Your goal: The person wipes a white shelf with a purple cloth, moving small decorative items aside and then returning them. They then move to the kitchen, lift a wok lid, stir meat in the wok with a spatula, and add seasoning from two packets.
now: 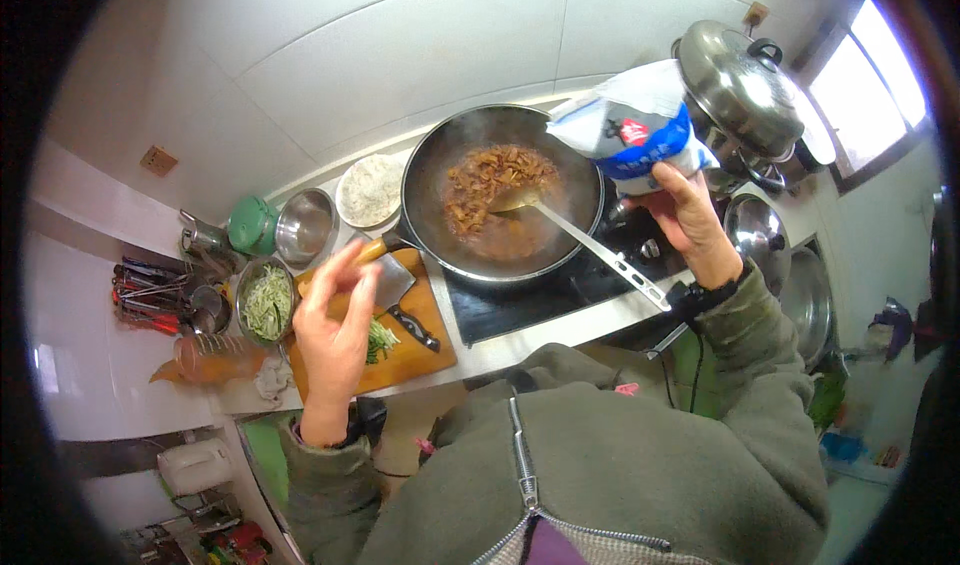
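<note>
My right hand (683, 213) grips the lower end of a white and blue plastic bag (640, 135), tilted over the right rim of the wok. The bag's contents are hidden. My left hand (335, 330) hovers over the cutting board beside the wok's wooden handle (370, 251), fingers loosely bent and apart, with nothing visible in them. In the dark wok (425, 180) on the stove, browned sliced food (500, 175) steams in some liquid. A slotted-handled metal spatula (600, 250) rests in it, its handle leaning over the near rim.
A cleaver (412, 325) and chopped green shreds (380, 340) lie on the wooden cutting board (435, 350). Left of the wok are a bowl of shredded vegetable (268, 305), a steel bowl (306, 227) and a white plate of pale food (370, 190). A lidded steel pot (735, 85) stands at right.
</note>
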Demonstrator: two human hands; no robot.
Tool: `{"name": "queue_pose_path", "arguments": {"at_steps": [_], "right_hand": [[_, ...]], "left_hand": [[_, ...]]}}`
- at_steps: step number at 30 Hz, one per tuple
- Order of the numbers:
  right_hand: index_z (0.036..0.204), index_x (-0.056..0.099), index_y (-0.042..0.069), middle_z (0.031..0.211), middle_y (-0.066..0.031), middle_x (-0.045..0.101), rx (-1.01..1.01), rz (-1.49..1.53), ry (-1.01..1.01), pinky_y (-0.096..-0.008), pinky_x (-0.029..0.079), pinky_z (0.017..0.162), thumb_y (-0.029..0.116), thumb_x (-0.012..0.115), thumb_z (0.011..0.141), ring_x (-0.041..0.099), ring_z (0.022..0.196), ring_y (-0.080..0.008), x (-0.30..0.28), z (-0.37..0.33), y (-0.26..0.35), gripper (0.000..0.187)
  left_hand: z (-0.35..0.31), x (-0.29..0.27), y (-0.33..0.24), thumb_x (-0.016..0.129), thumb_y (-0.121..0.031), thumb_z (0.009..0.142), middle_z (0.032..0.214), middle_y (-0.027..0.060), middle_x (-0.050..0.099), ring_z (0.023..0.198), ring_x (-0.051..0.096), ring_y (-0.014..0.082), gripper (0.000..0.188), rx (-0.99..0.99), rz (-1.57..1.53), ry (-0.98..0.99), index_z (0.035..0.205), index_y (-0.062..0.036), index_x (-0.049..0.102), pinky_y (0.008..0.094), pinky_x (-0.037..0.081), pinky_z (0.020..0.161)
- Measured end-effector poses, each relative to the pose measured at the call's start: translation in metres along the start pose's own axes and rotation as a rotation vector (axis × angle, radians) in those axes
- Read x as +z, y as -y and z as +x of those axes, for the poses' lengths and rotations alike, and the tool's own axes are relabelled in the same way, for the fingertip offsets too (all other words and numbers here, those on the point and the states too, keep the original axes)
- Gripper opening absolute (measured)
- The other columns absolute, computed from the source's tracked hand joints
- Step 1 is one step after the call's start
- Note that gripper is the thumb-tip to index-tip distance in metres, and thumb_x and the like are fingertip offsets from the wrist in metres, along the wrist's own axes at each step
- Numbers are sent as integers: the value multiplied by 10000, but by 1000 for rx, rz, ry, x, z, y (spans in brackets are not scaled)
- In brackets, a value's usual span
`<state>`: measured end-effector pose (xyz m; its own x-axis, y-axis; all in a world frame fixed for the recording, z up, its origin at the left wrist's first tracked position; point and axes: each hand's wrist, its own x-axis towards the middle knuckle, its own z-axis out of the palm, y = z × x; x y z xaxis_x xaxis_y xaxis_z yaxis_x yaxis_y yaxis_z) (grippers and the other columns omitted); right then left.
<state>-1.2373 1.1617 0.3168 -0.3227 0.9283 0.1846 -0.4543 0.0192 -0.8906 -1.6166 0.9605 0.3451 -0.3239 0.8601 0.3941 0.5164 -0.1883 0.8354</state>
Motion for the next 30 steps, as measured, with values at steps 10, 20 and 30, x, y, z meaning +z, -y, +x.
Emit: {"name": "queue_pose_path", "arguments": {"at_steps": [10,20,30], "right_hand": [[1423,533,99,1239,-93,673,109,-18,48,-369,650,714,213,832,895,701,1047,-230,-11,84,-28,618],[1403,550,79,1223,-80,679,77,-101,68,-350,657,686,203,837,891,700,1040,-212,0,115,-42,600],[1411,540,68,1242,-76,662,87,-132,75,-345,667,698,168,837,887,694,1046,-192,10,120,-40,611]], "left_hand": [[-115,-36,75,642,-60,1031,1079,87,739,1005,665,124,379,-366,-25,-328,1398,22,591,296,513,952],[-152,-52,78,657,-105,1043,1067,104,731,1003,666,135,401,-423,-50,-492,1410,32,569,283,515,951],[-152,-57,72,657,-99,1042,1065,106,733,994,661,129,399,-443,-20,-492,1408,35,571,281,514,947]]}}
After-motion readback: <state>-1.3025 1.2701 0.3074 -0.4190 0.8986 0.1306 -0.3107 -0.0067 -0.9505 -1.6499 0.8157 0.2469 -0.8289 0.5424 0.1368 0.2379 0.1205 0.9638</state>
